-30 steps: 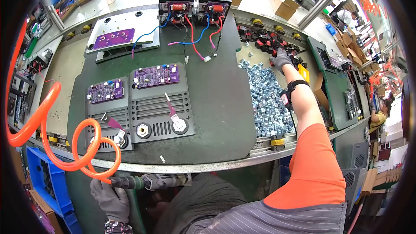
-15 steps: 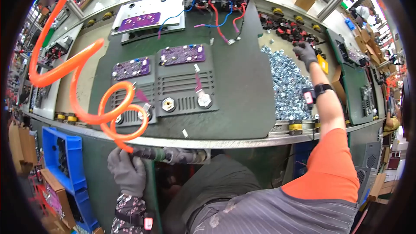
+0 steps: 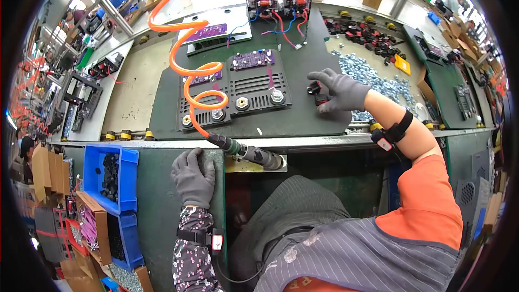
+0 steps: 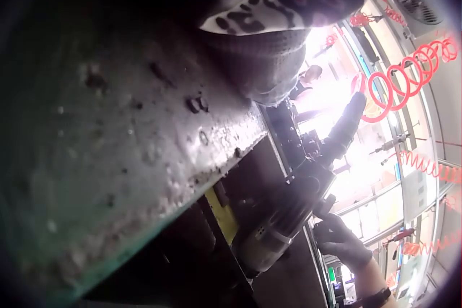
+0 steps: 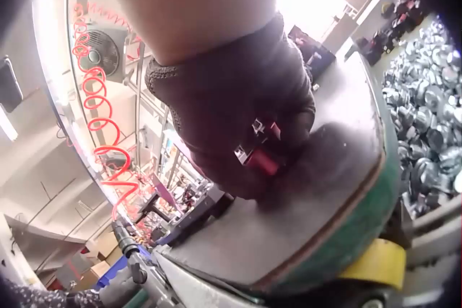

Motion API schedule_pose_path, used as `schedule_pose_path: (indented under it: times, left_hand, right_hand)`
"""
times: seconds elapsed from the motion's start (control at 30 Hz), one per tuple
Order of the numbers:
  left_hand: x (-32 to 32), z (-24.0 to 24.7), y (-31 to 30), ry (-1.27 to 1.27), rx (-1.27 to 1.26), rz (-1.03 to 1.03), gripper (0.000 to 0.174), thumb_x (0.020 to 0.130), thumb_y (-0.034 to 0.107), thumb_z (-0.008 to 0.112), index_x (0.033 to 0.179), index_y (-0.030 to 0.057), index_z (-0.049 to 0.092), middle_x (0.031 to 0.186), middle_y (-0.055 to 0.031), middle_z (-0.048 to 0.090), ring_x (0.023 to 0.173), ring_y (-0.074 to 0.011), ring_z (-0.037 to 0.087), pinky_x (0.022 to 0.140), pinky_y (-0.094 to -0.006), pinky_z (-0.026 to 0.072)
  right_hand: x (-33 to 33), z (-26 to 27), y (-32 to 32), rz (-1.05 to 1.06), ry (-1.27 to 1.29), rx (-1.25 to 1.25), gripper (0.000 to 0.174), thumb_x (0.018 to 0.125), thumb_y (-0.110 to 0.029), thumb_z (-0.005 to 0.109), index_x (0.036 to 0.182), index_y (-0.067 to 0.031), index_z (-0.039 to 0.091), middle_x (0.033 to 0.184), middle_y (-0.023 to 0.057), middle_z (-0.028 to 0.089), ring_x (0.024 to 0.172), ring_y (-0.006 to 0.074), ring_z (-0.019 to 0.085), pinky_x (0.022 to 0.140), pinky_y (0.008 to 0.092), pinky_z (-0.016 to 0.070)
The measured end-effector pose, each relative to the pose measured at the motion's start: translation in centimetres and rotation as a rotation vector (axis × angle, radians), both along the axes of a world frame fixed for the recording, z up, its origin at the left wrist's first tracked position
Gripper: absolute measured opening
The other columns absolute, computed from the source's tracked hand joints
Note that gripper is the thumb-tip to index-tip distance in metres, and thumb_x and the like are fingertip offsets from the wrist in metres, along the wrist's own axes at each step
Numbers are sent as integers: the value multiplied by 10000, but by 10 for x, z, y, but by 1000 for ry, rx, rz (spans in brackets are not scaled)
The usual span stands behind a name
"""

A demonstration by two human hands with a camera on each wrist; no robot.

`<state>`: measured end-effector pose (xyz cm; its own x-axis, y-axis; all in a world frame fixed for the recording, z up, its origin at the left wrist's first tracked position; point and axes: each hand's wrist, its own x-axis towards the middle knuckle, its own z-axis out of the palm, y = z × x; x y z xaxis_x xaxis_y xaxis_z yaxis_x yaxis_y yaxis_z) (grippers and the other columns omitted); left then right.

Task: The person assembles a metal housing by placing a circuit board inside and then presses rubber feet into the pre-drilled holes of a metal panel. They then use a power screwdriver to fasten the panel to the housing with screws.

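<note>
My right hand (image 3: 346, 93), in a grey glove, is over the right side of the green work board (image 3: 311, 121). Between its thumb and fingers it holds small black-and-red parts (image 3: 323, 99) with metal terminals; the right wrist view shows their red side (image 5: 263, 162) close over the board. My gloved left hand (image 3: 194, 177) rests on the green bench corner with relaxed fingers. Just right of it lies an air screwdriver (image 3: 254, 155), joined to an orange coiled hose (image 3: 208, 70). Left of the right hand lie dark slotted panels (image 3: 259, 89) with purple circuit boards (image 3: 252, 59) and brass terminals.
Loose silvery screws (image 3: 359, 70) and a heap of black-and-red parts (image 3: 365, 35) lie to the right, near a yellow piece (image 3: 401, 64). Two wired units (image 3: 278, 8) stand at the back. Blue bins (image 3: 120, 181) sit at the left. The hose hangs in front of the panels.
My right hand has come back from the heap to the board, carrying black-and-red parts. The left hand has left the screwdriver's hose end and now rests on the bench. The head view has shifted.
</note>
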<state>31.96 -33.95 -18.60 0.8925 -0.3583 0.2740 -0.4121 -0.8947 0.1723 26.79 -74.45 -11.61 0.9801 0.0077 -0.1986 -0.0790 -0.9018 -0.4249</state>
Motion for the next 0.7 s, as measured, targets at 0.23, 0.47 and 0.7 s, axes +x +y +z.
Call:
schedule_pose_path:
  times: [0.23,0.47,0.7]
  left_hand:
    - [0,-2,-13,90,223,87,853,711,580,609,1356,80,362,1397,-140,351,1316,-303,277,1058,-482,206]
    - [-1,28,-54,535,522,162,747,675,495,668,1184,-29,510,1313,-198,455,1214,-266,436,901,-452,432]
    - [-17,26,-60,221,577,294,849,716,293,653,1409,48,227,1432,-132,313,1271,-327,371,940,-458,436]
  right_hand:
    - [-114,18,-93,-450,58,-314,595,794,-499,622,1250,-139,491,1249,173,495,1179,329,466,985,411,378]
    - [-371,75,-167,-1205,226,-731,706,702,-532,629,1228,-74,522,1290,211,473,1185,331,478,980,420,401]
    - [-561,127,-123,-1830,25,-715,603,746,-466,603,1198,-67,580,1281,148,528,1183,298,510,977,398,412]
